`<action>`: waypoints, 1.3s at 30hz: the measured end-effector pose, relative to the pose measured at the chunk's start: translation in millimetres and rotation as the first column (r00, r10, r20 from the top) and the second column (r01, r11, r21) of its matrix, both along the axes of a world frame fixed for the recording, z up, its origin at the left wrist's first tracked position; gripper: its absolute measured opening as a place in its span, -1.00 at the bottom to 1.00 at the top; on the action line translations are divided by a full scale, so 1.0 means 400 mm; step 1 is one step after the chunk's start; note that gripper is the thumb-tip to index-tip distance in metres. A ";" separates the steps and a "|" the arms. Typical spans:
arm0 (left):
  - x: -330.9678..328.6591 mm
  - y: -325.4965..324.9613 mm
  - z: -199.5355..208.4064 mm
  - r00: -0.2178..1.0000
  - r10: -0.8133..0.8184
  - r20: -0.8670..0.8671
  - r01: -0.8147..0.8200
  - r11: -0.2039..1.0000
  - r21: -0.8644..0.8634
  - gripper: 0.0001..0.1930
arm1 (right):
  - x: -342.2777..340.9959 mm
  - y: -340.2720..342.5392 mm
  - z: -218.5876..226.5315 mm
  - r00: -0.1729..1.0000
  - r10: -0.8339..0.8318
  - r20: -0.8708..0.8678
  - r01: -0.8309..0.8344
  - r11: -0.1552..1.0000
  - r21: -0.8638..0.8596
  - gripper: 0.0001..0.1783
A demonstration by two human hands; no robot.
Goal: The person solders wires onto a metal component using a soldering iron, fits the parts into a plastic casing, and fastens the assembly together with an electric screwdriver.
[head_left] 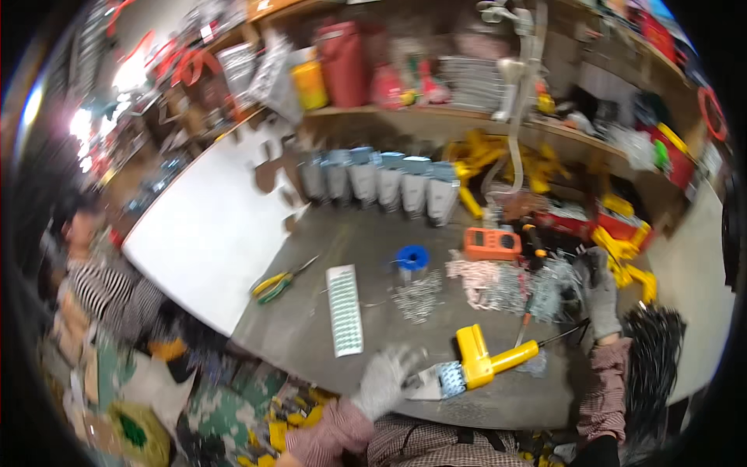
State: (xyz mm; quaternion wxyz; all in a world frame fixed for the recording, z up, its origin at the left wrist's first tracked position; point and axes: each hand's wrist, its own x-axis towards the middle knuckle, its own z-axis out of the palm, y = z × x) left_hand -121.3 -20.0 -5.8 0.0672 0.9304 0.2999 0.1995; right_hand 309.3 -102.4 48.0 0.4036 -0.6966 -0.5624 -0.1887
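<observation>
My left hand (383,381), in a pale grey glove, is at the table's near edge, beside the grey flared front of a yellow tool (486,362). Motion smears its fingers, so whether it touches the tool is unclear. The tool lies on its side, with a patterned blue-and-white band behind the front and a black cable at the right end. My right hand (599,288), also gloved, reaches to the right side of the table, next to a heap of small silvery parts (556,288). Its fingers are blurred, and I cannot make out anything in them.
On the grey table (327,233) lie pliers (272,286), a card of small green pieces (345,311), a blue spool (412,258), screws (418,297) and an orange meter (492,244). Grey-white housings (389,183) line the back. Black cables (650,358) hang right. Another person (109,288) sits left.
</observation>
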 end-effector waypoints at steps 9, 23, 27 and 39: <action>-0.225 0.490 -0.082 0.804 0.590 0.079 -0.567 0.799 -0.201 -0.08 | -0.161 0.440 0.129 0.898 0.355 0.261 -0.106 0.749 -0.653 -0.74; -0.126 0.515 -0.003 0.790 0.598 -0.136 -0.613 0.779 -0.134 -0.12 | -0.146 0.543 0.090 0.896 0.312 0.317 0.111 0.533 -0.839 -0.74; -0.198 0.532 -0.024 0.834 0.533 0.143 -0.406 0.768 -0.495 -0.13 | -0.319 0.520 -0.030 0.746 0.289 0.600 0.019 0.891 -0.454 -0.54; -0.098 0.243 0.308 0.522 0.279 0.806 0.351 0.791 -0.501 -0.31 | -0.758 0.385 0.126 -0.082 0.806 -0.587 -0.647 0.405 0.647 -0.68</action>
